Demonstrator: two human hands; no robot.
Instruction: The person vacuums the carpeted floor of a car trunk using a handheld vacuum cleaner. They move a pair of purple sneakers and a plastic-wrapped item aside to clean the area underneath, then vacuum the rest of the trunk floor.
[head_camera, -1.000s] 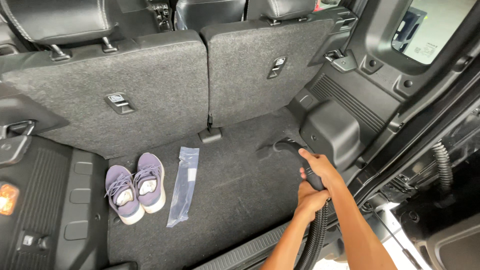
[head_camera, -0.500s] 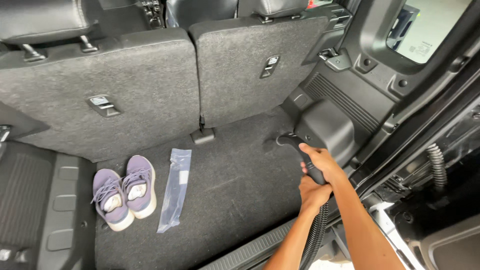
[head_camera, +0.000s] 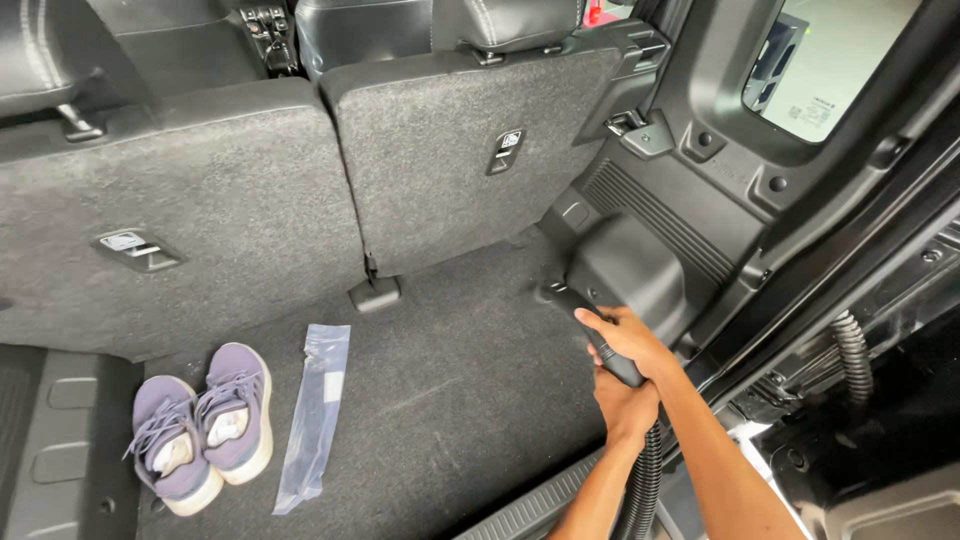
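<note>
Both my hands grip a black vacuum nozzle (head_camera: 562, 299) whose tip rests on the grey boot carpet (head_camera: 450, 400) at the foot of the black wheel-arch trim (head_camera: 630, 262). My right hand (head_camera: 625, 338) holds the nozzle further forward. My left hand (head_camera: 626, 408) is closed around it just behind, where the ribbed black hose (head_camera: 646, 490) runs down and out of the car.
A pair of purple trainers (head_camera: 200, 425) lies at the left on the carpet, with a long clear plastic bag (head_camera: 316, 415) beside them. Folded grey seat backs (head_camera: 440, 160) wall off the far side. Black side trim and the door frame (head_camera: 800, 230) close in the right.
The view has shifted so the trainers and bag sit lower and further left. My hands and the nozzle stay at the base of the wheel arch.
</note>
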